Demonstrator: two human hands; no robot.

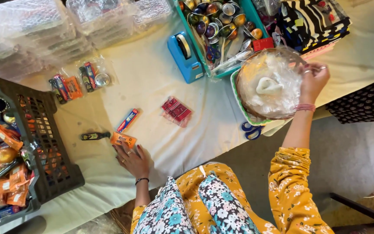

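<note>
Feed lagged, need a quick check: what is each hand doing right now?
Left hand: open, flat on the white table cover, fingertips at the orange packet.
Right hand: fingers closed on the rim of the plastic-filled basket.

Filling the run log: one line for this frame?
left hand: on orange packet | right hand: at bowl rim | table: cloth-covered

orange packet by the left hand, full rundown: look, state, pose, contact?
The orange packet is a small flat rectangular sachet, glossy like foil or plastic, with dark print. It looks sealed and lies flat on the white tablecloth, slightly tilted. The left hand rests palm down just below it, fingertips at its lower edge, not gripping. A dark small bottle lies to its left, a blue and red tube just above.
</note>
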